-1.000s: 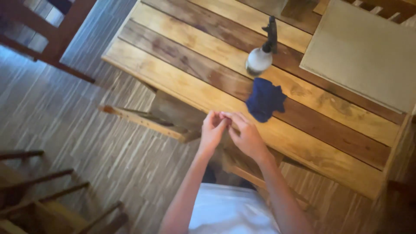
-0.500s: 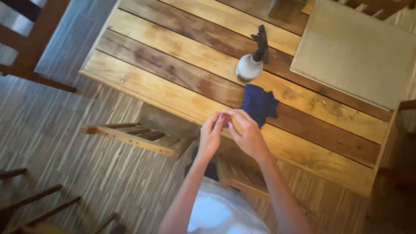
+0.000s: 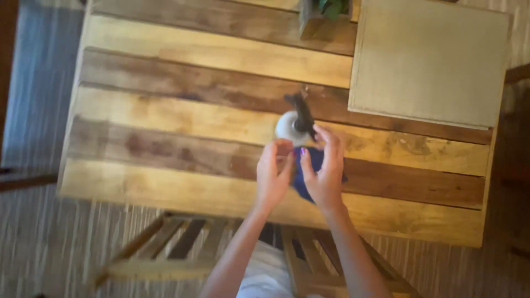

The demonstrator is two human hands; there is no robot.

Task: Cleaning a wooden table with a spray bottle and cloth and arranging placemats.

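Seen from above, a person's two bare hands are raised side by side over a wooden table [image 3: 182,116] made of long planks in alternating light and dark brown. The left hand [image 3: 272,177] is held upright with its fingers together and slightly curled, palm turned toward the other hand; it grasps nothing that can be seen. The right hand [image 3: 323,174] is just beside it, its fingers spread and partly open, the tips reaching up to the dark trigger head of a spray bottle [image 3: 294,124]. Whether those fingertips actually touch the trigger cannot be told, because the picture is blurred. The spray bottle has a white rounded body and stands on the table near the middle, just beyond both hands. A dark blue cloth [image 3: 307,172] lies on the table directly under and between the hands, mostly hidden by them; whether either hand is holding it cannot be told. At the table's far right corner lies a large pale beige square mat [image 3: 430,60]. A small plant pot [image 3: 319,16] with green leaves sits at the far edge. A slatted wooden bench [image 3: 182,254] stands under the near edge of the table.
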